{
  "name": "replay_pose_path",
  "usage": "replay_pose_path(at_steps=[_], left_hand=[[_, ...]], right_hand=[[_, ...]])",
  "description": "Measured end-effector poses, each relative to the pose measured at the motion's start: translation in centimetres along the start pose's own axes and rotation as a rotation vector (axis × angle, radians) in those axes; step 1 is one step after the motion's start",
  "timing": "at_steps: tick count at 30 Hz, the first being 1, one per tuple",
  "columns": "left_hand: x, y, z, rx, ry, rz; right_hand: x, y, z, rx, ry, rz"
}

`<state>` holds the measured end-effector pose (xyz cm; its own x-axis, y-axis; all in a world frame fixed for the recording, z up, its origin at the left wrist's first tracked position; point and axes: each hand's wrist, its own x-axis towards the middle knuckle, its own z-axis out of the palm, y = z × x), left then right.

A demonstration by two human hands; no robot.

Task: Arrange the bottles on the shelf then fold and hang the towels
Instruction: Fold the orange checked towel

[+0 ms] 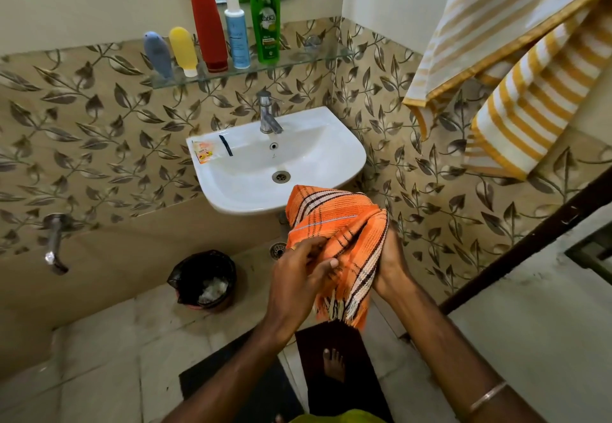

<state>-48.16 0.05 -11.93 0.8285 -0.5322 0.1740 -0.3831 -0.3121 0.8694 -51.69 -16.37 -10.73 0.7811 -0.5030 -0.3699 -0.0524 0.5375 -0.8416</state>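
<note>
Five bottles (212,44) lined up on the glass shelf (314,56) at upper left, green one lettered "Vatika"; other labels too small to read. Below, in front of the sink (238,184), left hand (298,273) pinching a fold of the orange plaid towel (334,223), right hand (392,263) cupped around its bunched edge. Soft, light, floppy by the look; best taken at corners, near the fringe. Upper right, yellow striped towels (516,58) hanging

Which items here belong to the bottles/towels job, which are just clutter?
Job: orange towel in left hand and right hand; striped towel; five bottles on glass shelf.
Clutter: sachet, bin, sink.
</note>
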Motion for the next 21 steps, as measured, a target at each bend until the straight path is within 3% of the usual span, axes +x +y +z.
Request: replay_pose_path(at_steps=[6, 9, 13, 17, 21], left_hand=[[0.4, -0.6, -0.5, -0.19, -0.058, -0.261], [0.5, -0.4, -1.1, -0.196, -0.04, -0.228], [1.2, 0.3, -2.1, -0.2, 0.038, -0.163], [2.3, 0.9, -2.4, -0.18, 0.039, -0.115], [3.2, 1.3, -2.3, -0.141, -0.026, -0.097]], right_hand=[[0.3, 0.6, -0.7, -0.016, 0.023, 0.019], [0.7, 1.2, -1.3, -0.094, 0.089, -0.014], [0.8, 2.8, -2.5, -0.373, 0.237, -0.064], [-0.1, 4.3, -3.5, -0.752, 0.201, -0.07], [-0.4, 5.5, -4.3, -0.874, 0.202, -0.121]])
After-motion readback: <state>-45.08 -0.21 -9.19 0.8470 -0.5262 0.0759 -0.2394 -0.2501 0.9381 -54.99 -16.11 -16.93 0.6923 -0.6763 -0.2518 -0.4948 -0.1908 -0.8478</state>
